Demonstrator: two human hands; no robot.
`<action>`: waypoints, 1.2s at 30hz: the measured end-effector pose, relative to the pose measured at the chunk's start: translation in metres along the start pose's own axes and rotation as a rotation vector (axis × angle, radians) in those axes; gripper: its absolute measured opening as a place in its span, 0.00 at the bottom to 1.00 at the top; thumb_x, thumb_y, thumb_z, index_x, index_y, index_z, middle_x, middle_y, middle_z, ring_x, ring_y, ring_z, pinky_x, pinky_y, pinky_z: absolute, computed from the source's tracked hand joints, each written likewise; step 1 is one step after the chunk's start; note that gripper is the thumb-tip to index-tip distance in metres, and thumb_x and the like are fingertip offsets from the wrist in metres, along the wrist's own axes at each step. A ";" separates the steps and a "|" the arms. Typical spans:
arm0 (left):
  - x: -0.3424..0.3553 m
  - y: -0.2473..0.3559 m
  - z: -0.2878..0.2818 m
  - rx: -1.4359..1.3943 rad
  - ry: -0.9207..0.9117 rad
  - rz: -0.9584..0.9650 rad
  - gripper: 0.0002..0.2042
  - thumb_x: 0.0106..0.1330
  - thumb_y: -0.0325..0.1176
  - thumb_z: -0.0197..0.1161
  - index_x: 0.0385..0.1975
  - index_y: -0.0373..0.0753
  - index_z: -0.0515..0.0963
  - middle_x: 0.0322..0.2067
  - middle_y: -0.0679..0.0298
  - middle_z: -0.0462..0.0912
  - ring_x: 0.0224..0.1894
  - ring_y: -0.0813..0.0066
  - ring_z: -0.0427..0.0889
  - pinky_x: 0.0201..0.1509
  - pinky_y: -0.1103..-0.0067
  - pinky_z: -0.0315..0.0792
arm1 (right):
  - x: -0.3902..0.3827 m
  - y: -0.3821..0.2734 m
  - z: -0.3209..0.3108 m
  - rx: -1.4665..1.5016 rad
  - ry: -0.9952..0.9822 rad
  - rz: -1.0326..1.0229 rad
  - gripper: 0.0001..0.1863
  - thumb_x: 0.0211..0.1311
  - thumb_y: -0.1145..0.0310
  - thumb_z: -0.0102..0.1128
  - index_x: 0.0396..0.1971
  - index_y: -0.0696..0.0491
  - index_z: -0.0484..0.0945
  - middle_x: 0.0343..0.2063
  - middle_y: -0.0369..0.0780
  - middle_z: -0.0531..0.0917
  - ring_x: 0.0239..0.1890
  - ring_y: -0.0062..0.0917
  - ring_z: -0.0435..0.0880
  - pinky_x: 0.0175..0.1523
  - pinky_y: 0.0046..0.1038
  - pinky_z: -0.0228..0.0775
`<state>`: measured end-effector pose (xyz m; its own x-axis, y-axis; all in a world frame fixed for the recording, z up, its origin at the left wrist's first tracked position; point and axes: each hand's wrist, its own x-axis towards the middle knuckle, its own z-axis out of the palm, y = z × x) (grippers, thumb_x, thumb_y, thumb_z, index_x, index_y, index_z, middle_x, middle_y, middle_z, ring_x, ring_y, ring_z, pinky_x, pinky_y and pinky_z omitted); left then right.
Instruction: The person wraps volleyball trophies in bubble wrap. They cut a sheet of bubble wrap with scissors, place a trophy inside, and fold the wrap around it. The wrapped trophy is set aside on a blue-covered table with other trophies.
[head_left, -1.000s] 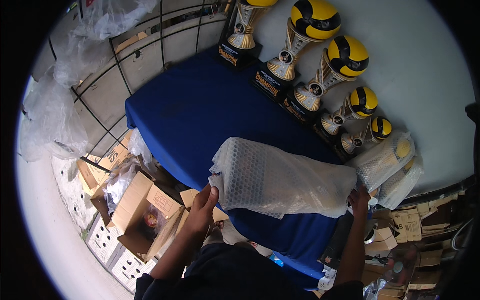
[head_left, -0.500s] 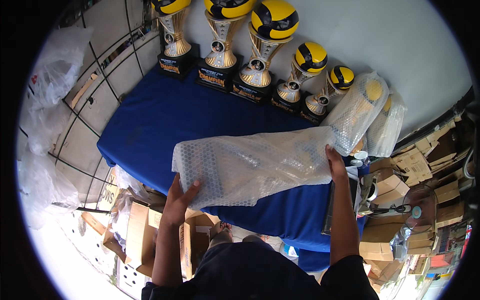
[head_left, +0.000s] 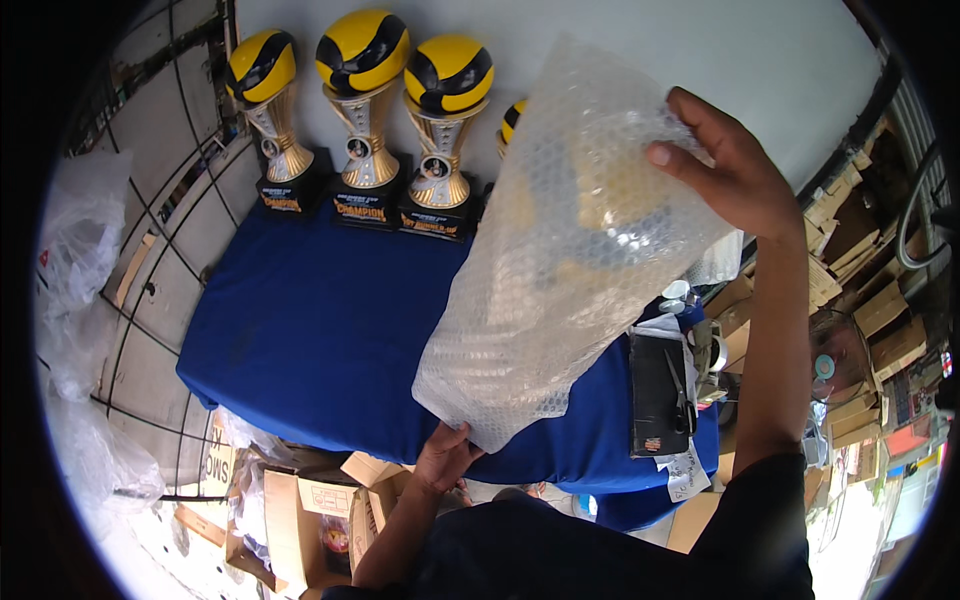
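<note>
A trophy wrapped in clear bubble wrap (head_left: 530,300) is held tilted above the blue-covered table, its top end leaning to the upper right. Through the wrap, the yellow and dark colours of its ball show blurred. My left hand (head_left: 445,460) grips the bottom end near the table's front edge, its fingers partly hidden under the wrap. Around the upper right side curls my right hand (head_left: 748,180), thumb and fingers on the loose wrap near the top. Behind it, several unwrapped gold-and-silver trophies (head_left: 368,140) with yellow-and-black balls stand upright on black bases.
The blue tablecloth (head_left: 320,320) covers the table, which stands against a grey wall. On its right lie a black box (head_left: 655,400) and scissors (head_left: 680,390). Open cardboard boxes (head_left: 290,520) sit below left. A wire grid (head_left: 150,290) with plastic bags is at the left; a fan and cartons are right.
The wrapped trophy has turned from lying nearly level to a steep tilt. My right hand has risen with its top end, while my left hand has moved down and right with the other end.
</note>
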<state>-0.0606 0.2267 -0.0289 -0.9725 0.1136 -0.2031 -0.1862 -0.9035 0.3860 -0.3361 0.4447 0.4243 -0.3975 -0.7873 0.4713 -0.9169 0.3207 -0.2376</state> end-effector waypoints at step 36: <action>0.027 0.230 0.437 2.363 -0.595 0.839 0.20 0.69 0.45 0.77 0.47 0.32 0.87 0.52 0.52 0.85 0.60 0.52 0.84 0.62 0.57 0.75 | -0.034 -0.057 -0.011 0.145 -0.076 0.015 0.22 0.67 0.55 0.80 0.46 0.57 0.83 0.43 0.45 0.91 0.49 0.41 0.90 0.54 0.40 0.79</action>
<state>-0.1907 0.2021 0.4473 -0.7409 0.5540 0.3797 0.6388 0.7559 0.1434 -0.2711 0.4589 0.4314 -0.4018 -0.8227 0.4021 -0.8940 0.2573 -0.3669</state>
